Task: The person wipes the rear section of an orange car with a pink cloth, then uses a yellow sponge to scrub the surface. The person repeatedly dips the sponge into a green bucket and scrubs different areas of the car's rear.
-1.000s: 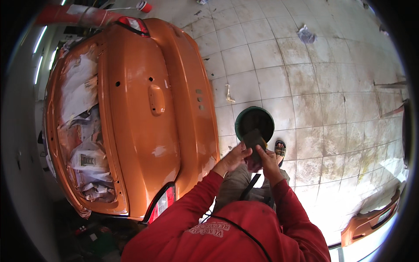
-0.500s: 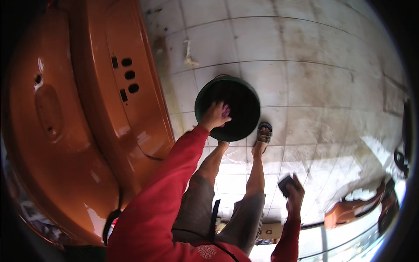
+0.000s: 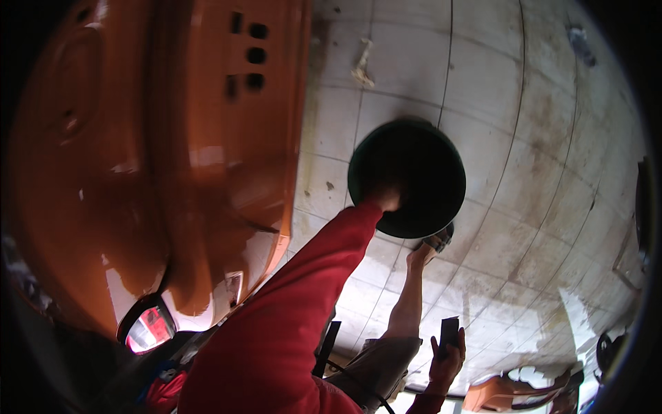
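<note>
My left hand (image 3: 386, 199) reaches down into a dark green bucket (image 3: 414, 172) that stands on the tiled floor; the fingers are hidden inside it. The red sleeve runs up from the lower middle to the bucket's near rim. My right hand (image 3: 447, 355) is low at the right, beside my bare leg, and holds a small dark flat block (image 3: 449, 331). My sandalled foot (image 3: 436, 243) stands just below the bucket.
The orange rear of a car (image 3: 158, 159) fills the left half, with its red tail lamp (image 3: 146, 330) at the lower left. Stained white floor tiles (image 3: 538, 138) spread to the right. An orange part (image 3: 496, 393) lies at the lower right edge.
I have bent closer to the floor. My left hand went from the bucket's rim down into it. My right hand stays low beside my leg with the dark block.
</note>
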`<act>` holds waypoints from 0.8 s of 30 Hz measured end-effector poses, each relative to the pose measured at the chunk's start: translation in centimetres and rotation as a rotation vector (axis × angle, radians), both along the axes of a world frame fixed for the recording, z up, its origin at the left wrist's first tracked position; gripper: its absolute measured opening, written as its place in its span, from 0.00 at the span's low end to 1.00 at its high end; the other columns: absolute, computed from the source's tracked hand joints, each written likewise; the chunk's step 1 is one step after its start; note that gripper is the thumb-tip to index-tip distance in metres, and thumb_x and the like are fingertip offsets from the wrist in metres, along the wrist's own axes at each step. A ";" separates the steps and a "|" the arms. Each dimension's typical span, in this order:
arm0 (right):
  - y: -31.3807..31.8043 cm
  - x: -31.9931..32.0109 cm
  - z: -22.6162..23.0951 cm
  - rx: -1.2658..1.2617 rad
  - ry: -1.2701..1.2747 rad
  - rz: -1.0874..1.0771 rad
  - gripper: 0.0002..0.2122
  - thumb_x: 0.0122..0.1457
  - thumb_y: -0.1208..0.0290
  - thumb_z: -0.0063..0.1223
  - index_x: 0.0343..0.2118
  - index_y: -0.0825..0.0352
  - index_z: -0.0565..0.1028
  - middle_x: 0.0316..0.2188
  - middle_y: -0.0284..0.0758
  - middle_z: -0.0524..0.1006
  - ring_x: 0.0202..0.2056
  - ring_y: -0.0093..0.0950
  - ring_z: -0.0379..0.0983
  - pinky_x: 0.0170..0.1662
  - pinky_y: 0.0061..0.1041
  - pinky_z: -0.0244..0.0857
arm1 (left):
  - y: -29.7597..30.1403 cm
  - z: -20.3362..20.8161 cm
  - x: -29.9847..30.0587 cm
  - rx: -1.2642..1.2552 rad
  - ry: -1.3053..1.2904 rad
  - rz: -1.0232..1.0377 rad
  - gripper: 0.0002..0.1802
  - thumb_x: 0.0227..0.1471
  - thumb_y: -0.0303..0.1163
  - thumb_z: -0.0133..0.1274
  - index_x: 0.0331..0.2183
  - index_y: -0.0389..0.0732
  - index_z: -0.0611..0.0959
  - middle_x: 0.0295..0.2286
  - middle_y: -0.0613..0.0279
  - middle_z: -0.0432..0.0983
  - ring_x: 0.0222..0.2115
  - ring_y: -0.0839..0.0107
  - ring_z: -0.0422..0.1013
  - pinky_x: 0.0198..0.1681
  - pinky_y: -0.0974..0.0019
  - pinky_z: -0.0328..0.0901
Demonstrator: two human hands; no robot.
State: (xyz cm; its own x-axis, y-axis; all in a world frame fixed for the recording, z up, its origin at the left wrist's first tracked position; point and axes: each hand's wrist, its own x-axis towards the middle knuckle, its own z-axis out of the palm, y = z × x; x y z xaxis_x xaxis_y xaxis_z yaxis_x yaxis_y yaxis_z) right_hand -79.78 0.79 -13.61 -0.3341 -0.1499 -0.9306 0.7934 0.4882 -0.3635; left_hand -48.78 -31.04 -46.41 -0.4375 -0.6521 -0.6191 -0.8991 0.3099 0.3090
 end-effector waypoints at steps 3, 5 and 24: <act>-3.8 -2.8 3.9 -0.236 -0.045 0.013 0.37 0.61 0.74 0.46 0.77 0.58 0.58 0.71 0.40 0.65 0.68 0.44 0.65 0.59 0.62 0.75 | 0.8 13.7 -2.5 0.622 0.531 0.551 0.25 0.44 0.32 0.71 0.47 0.41 0.87 0.39 0.59 0.83 0.43 0.70 0.78 0.47 0.63 0.72; -7.9 -2.9 6.0 -0.332 -0.060 0.055 0.37 0.65 0.69 0.49 0.78 0.55 0.55 0.71 0.39 0.66 0.68 0.40 0.67 0.57 0.54 0.76 | 2.3 24.8 0.0 0.902 0.733 0.927 0.30 0.51 0.31 0.67 0.57 0.39 0.82 0.45 0.59 0.83 0.47 0.71 0.77 0.50 0.66 0.71; -34.0 42.7 35.2 -1.200 0.352 0.760 0.26 0.70 0.72 0.49 0.71 0.68 0.66 0.71 0.40 0.68 0.65 0.38 0.70 0.65 0.37 0.68 | -9.4 87.1 21.3 -0.515 0.910 0.339 0.09 0.50 0.27 0.66 0.31 0.38 0.80 0.27 0.69 0.75 0.31 0.80 0.72 0.35 0.69 0.69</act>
State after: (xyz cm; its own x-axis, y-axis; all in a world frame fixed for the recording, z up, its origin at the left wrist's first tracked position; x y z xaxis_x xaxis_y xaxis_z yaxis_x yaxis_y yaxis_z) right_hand -37.12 -33.19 21.62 -0.0016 -0.9999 -0.0109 0.2745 0.0101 -0.9615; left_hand -27.46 -40.43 40.69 -0.3414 -0.9126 0.2251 -0.4637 0.3718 0.8042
